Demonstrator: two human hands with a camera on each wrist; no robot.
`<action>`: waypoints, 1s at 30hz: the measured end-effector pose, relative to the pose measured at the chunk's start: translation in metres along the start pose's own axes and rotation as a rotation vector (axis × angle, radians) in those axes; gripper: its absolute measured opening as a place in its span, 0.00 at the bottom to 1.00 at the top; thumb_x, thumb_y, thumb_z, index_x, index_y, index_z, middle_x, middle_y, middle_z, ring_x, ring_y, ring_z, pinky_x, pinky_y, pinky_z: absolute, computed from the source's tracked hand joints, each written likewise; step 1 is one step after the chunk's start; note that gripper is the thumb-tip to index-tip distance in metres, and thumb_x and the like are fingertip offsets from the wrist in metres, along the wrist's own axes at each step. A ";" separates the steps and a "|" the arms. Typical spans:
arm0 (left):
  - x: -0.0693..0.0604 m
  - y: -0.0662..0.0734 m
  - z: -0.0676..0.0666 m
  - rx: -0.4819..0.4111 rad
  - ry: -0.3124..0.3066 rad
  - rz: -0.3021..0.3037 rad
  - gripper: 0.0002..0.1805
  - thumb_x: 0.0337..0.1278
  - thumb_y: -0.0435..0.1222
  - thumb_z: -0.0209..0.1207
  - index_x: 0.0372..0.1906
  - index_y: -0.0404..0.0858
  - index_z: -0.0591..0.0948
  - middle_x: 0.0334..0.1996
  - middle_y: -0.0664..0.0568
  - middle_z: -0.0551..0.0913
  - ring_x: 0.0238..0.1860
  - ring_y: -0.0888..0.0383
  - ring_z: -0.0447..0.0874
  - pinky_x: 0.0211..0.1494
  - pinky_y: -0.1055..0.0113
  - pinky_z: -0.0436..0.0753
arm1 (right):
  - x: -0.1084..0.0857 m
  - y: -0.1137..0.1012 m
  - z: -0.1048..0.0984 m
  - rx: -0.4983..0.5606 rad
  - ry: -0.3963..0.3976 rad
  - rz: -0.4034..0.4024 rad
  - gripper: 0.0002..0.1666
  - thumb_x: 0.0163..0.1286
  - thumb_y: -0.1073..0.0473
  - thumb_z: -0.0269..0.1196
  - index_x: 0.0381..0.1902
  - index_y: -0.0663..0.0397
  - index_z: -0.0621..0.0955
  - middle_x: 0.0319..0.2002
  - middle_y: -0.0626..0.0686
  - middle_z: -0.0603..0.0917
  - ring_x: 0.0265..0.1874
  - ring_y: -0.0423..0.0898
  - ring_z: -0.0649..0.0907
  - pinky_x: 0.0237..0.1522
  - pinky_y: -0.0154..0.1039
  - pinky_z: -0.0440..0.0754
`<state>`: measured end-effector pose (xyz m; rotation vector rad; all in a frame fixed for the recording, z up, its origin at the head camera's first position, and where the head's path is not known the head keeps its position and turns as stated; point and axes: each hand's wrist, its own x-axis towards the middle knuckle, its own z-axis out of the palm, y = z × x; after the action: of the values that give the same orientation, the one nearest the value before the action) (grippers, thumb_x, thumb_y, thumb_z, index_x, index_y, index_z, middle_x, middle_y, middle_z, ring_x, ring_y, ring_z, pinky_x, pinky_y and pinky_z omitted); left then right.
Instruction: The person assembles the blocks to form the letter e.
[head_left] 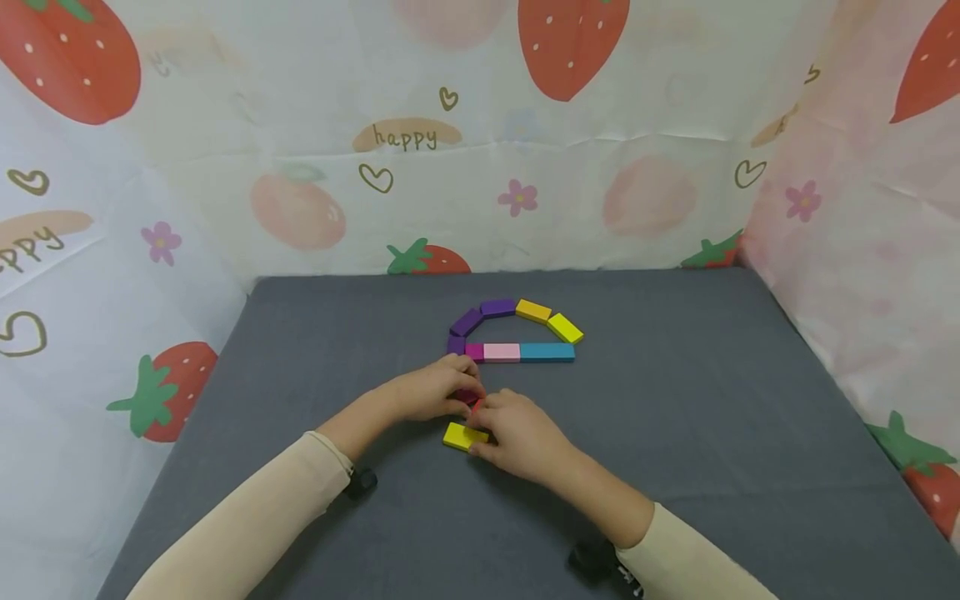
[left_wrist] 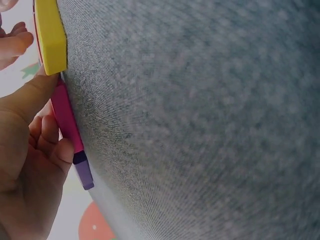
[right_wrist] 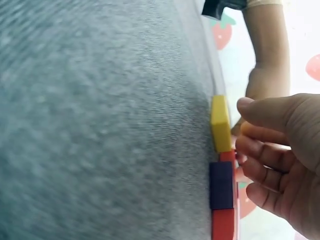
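In the head view my left hand (head_left: 438,390) reaches in below a row of blocks, with thumb and curled fingers about a magenta block (left_wrist: 66,117). My right hand (head_left: 525,437) is beside it, fingertips near a red block (head_left: 476,407) that is mostly covered. A yellow block (head_left: 460,435) lies flat below both hands, its right end partly under the right hand. From the right wrist view, a gap shows between the right thumb and the loosely bent fingers, with nothing pinched there. Dark blue (right_wrist: 221,185) and red blocks appear further along.
An outline of blocks lies on the grey cloth (head_left: 690,417): purple (head_left: 467,322), orange (head_left: 533,311) and yellow (head_left: 566,327) pieces arch above a straight row with pink (head_left: 502,352) and blue (head_left: 547,352) ones. A strawberry-printed curtain (head_left: 570,233) surrounds the table.
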<state>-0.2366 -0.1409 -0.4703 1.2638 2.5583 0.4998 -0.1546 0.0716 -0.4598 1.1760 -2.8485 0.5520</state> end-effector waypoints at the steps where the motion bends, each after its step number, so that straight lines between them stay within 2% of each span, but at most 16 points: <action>1: 0.000 0.000 0.000 0.001 -0.001 -0.001 0.17 0.66 0.41 0.67 0.56 0.43 0.86 0.52 0.52 0.77 0.53 0.55 0.71 0.61 0.60 0.77 | 0.000 0.000 0.001 -0.006 -0.002 0.005 0.17 0.63 0.47 0.75 0.48 0.46 0.89 0.43 0.44 0.86 0.38 0.41 0.75 0.44 0.36 0.77; 12: 0.001 0.000 0.000 -0.012 -0.012 -0.020 0.16 0.66 0.41 0.67 0.57 0.43 0.86 0.53 0.52 0.77 0.56 0.54 0.70 0.64 0.59 0.76 | -0.001 0.001 0.010 -0.048 -0.004 0.045 0.21 0.63 0.43 0.75 0.49 0.47 0.89 0.45 0.45 0.88 0.39 0.42 0.75 0.47 0.37 0.77; 24: 0.002 -0.002 0.000 -0.021 -0.023 -0.041 0.16 0.66 0.42 0.67 0.57 0.46 0.86 0.50 0.55 0.76 0.53 0.56 0.69 0.60 0.62 0.75 | 0.003 -0.003 0.012 -0.122 0.015 0.020 0.19 0.62 0.44 0.75 0.45 0.47 0.90 0.42 0.45 0.88 0.38 0.42 0.77 0.46 0.38 0.78; 30: 0.002 0.000 -0.001 -0.023 -0.023 -0.034 0.16 0.66 0.41 0.67 0.56 0.45 0.86 0.50 0.54 0.76 0.53 0.56 0.69 0.60 0.61 0.75 | 0.002 -0.003 0.010 -0.107 0.019 0.015 0.17 0.63 0.46 0.75 0.46 0.47 0.90 0.41 0.44 0.88 0.37 0.42 0.76 0.45 0.37 0.77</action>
<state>-0.2383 -0.1394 -0.4698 1.2099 2.5432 0.5030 -0.1529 0.0652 -0.4679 1.1279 -2.8334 0.4036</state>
